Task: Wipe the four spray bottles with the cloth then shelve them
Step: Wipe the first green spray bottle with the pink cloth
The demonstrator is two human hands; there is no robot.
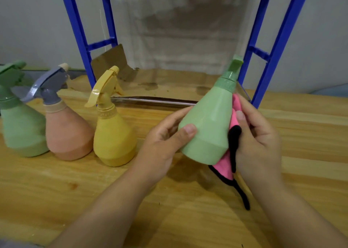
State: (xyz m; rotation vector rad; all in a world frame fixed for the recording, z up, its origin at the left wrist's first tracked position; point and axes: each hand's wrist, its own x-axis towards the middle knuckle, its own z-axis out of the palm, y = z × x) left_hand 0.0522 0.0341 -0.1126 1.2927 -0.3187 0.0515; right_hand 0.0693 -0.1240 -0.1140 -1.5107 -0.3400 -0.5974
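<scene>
My left hand (165, 140) grips a light green spray bottle (209, 123) by its lower body, tilted with its nozzle pointing up and away, above the wooden table (131, 200). My right hand (258, 140) presses a pink cloth with black trim (228, 165) against the bottle's right side; most of the cloth is hidden behind the bottle. Three more bottles stand upright in a row at the left: a yellow one (113, 134), a peach one with a grey trigger (66, 131), and a second green one (18, 125).
A blue-framed shelf (280, 40) with clear panels stands at the back of the table, its lowest clear shelf (160, 99) just behind the held bottle. A torn piece of cardboard (111, 61) leans beside the shelf's left legs.
</scene>
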